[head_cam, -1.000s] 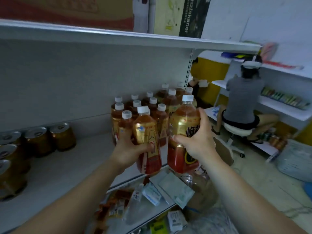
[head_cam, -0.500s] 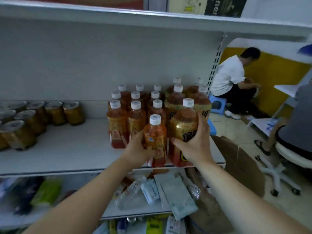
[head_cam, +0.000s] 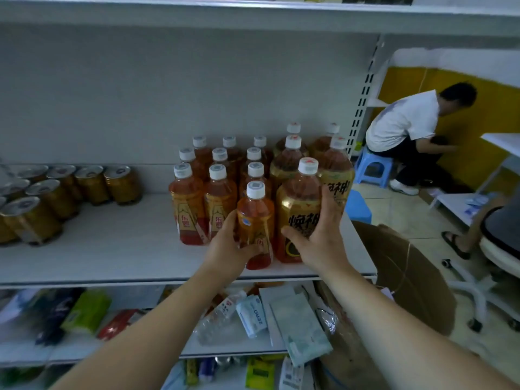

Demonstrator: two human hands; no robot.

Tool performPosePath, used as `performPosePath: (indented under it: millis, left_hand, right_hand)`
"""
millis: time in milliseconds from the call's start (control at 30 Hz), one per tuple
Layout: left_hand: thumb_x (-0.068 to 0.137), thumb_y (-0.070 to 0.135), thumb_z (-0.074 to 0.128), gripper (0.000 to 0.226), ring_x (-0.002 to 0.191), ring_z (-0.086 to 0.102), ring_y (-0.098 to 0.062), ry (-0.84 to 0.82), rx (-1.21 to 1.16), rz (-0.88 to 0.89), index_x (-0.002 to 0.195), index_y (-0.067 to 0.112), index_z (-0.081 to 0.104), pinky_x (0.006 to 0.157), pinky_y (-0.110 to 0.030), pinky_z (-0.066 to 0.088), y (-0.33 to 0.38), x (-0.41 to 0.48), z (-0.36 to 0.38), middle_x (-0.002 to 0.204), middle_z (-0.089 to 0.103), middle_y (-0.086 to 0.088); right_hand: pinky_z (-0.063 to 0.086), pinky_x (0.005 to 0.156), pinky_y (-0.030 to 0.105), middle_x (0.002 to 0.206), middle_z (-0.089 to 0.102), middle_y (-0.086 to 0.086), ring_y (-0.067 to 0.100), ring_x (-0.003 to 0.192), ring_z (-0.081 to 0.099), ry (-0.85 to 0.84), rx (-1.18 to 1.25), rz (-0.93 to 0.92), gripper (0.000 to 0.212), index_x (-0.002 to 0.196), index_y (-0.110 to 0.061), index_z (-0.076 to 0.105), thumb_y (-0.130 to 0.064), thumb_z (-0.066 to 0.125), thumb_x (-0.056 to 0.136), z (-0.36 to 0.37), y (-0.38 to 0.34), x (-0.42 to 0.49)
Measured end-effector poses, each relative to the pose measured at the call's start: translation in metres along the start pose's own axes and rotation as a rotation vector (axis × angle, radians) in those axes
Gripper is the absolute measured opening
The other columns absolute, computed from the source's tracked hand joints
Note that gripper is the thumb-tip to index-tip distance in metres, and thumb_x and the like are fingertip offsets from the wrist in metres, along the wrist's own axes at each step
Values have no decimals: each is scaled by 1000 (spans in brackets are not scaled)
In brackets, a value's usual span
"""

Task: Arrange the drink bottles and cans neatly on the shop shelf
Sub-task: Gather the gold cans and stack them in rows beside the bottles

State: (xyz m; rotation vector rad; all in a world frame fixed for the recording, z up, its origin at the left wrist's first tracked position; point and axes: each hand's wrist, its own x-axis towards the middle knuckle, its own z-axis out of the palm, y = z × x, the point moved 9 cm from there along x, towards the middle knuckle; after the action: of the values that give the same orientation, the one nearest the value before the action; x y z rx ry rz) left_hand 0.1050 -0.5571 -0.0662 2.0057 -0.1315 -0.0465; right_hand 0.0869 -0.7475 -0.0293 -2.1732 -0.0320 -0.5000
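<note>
Shelf (head_cam: 112, 257), white, middle tier: rows of bottles (head_cam: 219, 175) at right, cans (head_cam: 121, 184) at left. Large bottle (head_cam: 298, 209), gold label, upright at the front edge, heading the big-bottle column; best slid straight back until it touches the one behind, label outward. Small bottle (head_cam: 254, 218), orange, just beside it, fronting the third small row; square it likewise. Right hand (head_cam: 320, 235): fingers curled round the large bottle's side. Left hand (head_cam: 228, 249): wrapped about the small bottle's lower body.
</note>
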Motion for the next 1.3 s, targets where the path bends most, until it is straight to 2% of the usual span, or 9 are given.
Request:
performPosePath:
  millis: [167, 300, 400, 500, 733, 833, 933, 1067, 1300]
  left_hand:
    - [82, 6, 70, 72, 85, 52, 23, -39, 23, 3, 136, 34, 32, 70, 2, 43, 0, 6, 2, 103, 53, 30]
    - [78, 19, 74, 85, 116, 48, -1, -30, 134, 23, 145, 36, 25, 105, -30, 39, 2, 9, 2, 130, 49, 16]
    - [78, 25, 74, 86, 126, 44, -16, 57, 245, 16, 148, 32, 24, 102, -30, 39, 5, 5, -4, 143, 39, 5]
    - [79, 25, 73, 77, 120, 52, -16, 75, 233, 5, 143, 30, 31, 95, -29, 43, 4, -1, -3, 136, 51, 7]
    - [78, 32, 73, 66, 107, 54, -8, -35, 264, -12, 133, 32, 36, 90, -28, 41, 26, -5, -19, 115, 56, 16]
    - [77, 46, 69, 53, 106, 60, -10, -63, 289, 23, 125, 38, 48, 92, -33, 48, 41, -6, -47, 115, 63, 17]
    - [84, 39, 64, 44, 111, 58, -16, -55, 408, 59, 126, 33, 52, 91, -32, 45, 57, -14, -83, 121, 61, 10]
    - [86, 44, 62, 70, 125, 48, -24, -3, 676, 2, 146, 32, 28, 97, -34, 40, 54, -29, -143, 143, 45, -2]
    - [86, 45, 62, 77, 132, 43, -22, 46, 781, -135, 150, 24, 23, 104, -30, 36, -9, -79, -279, 150, 37, -2]
  right_hand:
    - [13, 113, 30, 160, 5, -1, -1, 141, 0, -41, -42, -21, 110, 152, -28, -4, -29, 78, 80, 4, 3, 4]
    - [16, 104, 23, 158, 11, 10, -9, 130, 7, 33, -66, -22, 104, 154, -20, 4, -22, 78, 80, 6, -2, 9]
    - [22, 107, 29, 157, 12, 14, 20, 143, 15, 50, -96, -21, 104, 154, -17, 5, -20, 78, 80, 9, -3, 10]
    - [32, 108, 42, 157, 11, 14, 27, 144, 17, 15, -139, -4, 106, 154, -18, 1, -25, 77, 82, 9, -2, 9]
    - [30, 110, 44, 153, 23, 9, 27, 140, 26, -19, -243, 19, 99, 151, -22, 12, -51, 72, 78, -12, -15, 17]
    - [29, 114, 48, 154, 24, 9, 29, 142, 23, 6, -338, -72, 90, 149, -21, 20, -60, 63, 80, -27, -52, 34]
    - [26, 114, 47, 156, 23, 8, 30, 143, 22, -68, -457, -156, 85, 150, -22, 23, -64, 55, 84, -23, -100, 52]
    - [26, 115, 43, 159, 20, 4, 27, 145, 20, -259, -589, -240, 84, 152, -25, 20, -67, 49, 86, 19, -163, 59]
    - [33, 110, 40, 153, 34, 7, 30, 138, 34, -425, -631, -332, 81, 150, -20, 27, -65, 51, 87, 146, -261, 33]
